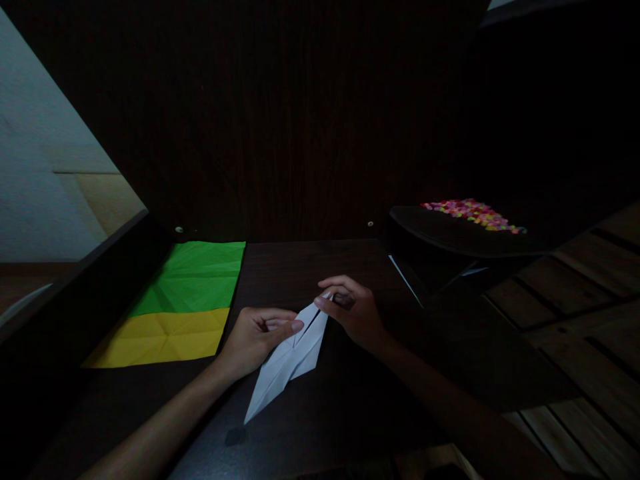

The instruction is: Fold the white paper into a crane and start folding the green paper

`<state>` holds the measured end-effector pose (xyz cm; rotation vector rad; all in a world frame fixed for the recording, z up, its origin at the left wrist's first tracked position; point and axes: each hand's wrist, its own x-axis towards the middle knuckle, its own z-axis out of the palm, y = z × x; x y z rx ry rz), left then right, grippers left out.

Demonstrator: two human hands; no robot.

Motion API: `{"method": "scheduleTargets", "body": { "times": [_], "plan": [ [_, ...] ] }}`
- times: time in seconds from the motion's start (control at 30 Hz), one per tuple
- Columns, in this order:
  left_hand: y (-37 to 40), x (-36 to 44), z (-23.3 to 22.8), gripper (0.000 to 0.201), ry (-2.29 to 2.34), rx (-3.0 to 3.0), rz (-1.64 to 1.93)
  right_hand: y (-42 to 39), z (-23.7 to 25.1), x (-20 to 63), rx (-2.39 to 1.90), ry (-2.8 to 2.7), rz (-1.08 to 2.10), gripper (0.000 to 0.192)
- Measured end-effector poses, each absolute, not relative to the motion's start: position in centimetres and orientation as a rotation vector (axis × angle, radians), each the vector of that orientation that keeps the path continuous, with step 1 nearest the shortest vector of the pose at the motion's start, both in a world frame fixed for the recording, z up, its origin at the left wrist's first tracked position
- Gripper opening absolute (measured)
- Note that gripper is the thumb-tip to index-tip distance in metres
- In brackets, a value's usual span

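A white paper [287, 363], folded into a long narrow pointed shape, lies on the dark table [320, 427] with its tip toward me. My left hand [255, 340] presses its thumb on the paper's upper left flap. My right hand [353, 307] pinches the top end of the paper between thumb and fingers. The two upper flaps are parted slightly between my hands.
A creased green sheet [195, 277] and a creased yellow sheet [165, 337] lie flat at the left. A dark tray [450, 233] with several small colourful pieces [473, 213] stands at the back right. A dark wooden panel rises behind. Wooden floor shows at the right.
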<state>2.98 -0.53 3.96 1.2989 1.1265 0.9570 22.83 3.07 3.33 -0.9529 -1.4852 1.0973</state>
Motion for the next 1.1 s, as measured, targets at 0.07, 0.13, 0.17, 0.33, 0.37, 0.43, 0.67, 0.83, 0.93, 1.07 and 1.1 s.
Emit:
{"method": "scheduleTargets", "body": {
  "times": [0.07,0.13,0.17,0.33,0.37,0.43,0.67,0.83,0.93,1.07,1.1],
  "plan": [
    [-0.4,3.0,3.8,0.025,1.15,1.255,0.999,3.3,3.1,22.6,-0.914,-1.397,1.165,0.034],
    [-0.3,3.0,3.5,0.028,1.179,1.184,1.069,3.4,2.9,22.4,-0.893,-1.308,1.255,0.047],
    [-0.2,2.9,3.3,0.03,1.194,1.145,1.112,3.4,2.7,22.2,-0.898,-1.281,1.311,0.053],
    [0.3,2.6,2.6,0.037,1.232,1.002,1.273,2.5,2.1,21.3,-0.978,-1.363,1.549,0.051],
    [0.4,2.6,2.5,0.038,1.229,0.987,1.284,2.2,2.0,21.1,-0.975,-1.381,1.561,0.047],
    [0.4,2.7,2.5,0.041,1.217,0.975,1.294,1.9,1.8,20.9,-0.973,-1.403,1.563,0.041],
    [0.3,2.7,2.8,0.047,1.189,1.047,1.212,2.2,1.9,21.2,-1.067,-1.425,1.389,0.031],
    [-0.1,2.8,2.6,0.042,1.136,1.026,1.045,2.2,1.9,21.2,-1.083,-1.469,1.258,0.02],
    [-0.3,2.9,2.5,0.035,1.115,1.029,1.029,2.0,1.7,21.1,-1.084,-1.453,1.217,0.02],
    [-0.3,3.0,2.5,0.03,1.124,1.038,1.038,1.7,1.7,21.0,-1.083,-1.424,1.22,0.022],
    [-0.3,3.0,2.5,0.03,1.117,1.037,1.028,1.7,1.7,21.0,-1.083,-1.416,1.22,0.022]
  ]
}}
